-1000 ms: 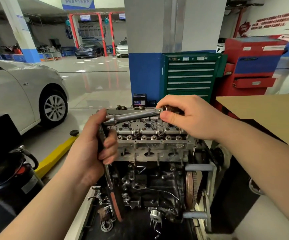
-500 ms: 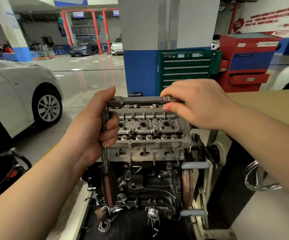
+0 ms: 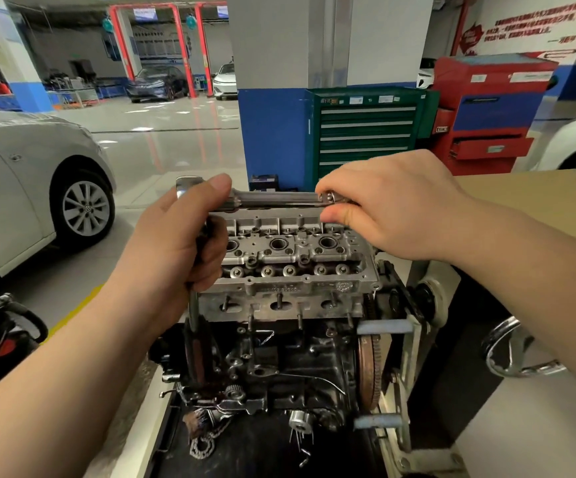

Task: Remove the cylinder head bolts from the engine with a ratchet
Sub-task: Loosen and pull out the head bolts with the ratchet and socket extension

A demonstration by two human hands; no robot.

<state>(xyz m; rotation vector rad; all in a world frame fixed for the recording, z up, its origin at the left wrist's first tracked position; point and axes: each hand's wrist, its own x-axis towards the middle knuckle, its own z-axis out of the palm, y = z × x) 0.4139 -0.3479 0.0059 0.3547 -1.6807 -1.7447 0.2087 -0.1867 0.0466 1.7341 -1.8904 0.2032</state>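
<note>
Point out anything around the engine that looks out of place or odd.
Below the engine, a loose chain lies in a heap on the black tray beside small scattered metal pieces, rather than fitted. Behind, the red tool cabinet has one drawer standing partly open. Otherwise nothing stands out.

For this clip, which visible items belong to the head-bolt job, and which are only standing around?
Job:
- silver steel ratchet, gripped by left hand and right hand
- grey aluminium cylinder head
- dark engine block

Standing around:
- green metal drawer cabinet
- red metal tool cabinet
- silver car
- loose chain
</note>
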